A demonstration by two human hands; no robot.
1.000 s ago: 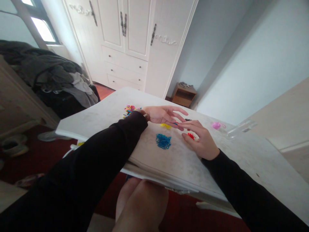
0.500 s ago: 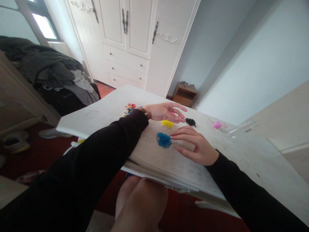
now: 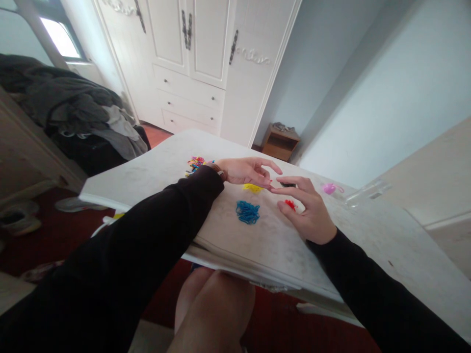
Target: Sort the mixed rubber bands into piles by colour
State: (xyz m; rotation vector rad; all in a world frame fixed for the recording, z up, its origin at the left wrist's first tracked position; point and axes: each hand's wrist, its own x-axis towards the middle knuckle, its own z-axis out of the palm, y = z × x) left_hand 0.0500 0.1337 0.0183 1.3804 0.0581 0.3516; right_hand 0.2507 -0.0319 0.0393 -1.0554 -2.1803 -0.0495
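My left hand [image 3: 248, 170] is palm down over the small piles, thumb and a finger together at a small red piece that looks like a rubber band [image 3: 271, 181]; another finger stretches forward. My right hand [image 3: 307, 208] has its fingers apart, one fingertip meeting the left fingertips. Below the hands lies a pile of blue rubber bands [image 3: 248, 212]. Partly hidden by my left hand are yellow rubber bands [image 3: 252, 188]. Red rubber bands [image 3: 290, 204] show between my right thumb and fingers, and black ones [image 3: 287, 185] behind its fingers.
Mixed coloured rubber bands [image 3: 195, 164] lie beside my left wrist. A pink item [image 3: 331, 188] and a clear plastic container [image 3: 368, 192] are on the white table [image 3: 346, 255] to the right. Behind stand a white wardrobe [image 3: 206, 63] and a small wooden cabinet [image 3: 280, 142].
My right hand has moved away from the blue pile, forward and right, to meet the left fingertips. The red pile now shows under it. My left fingers have curled in.
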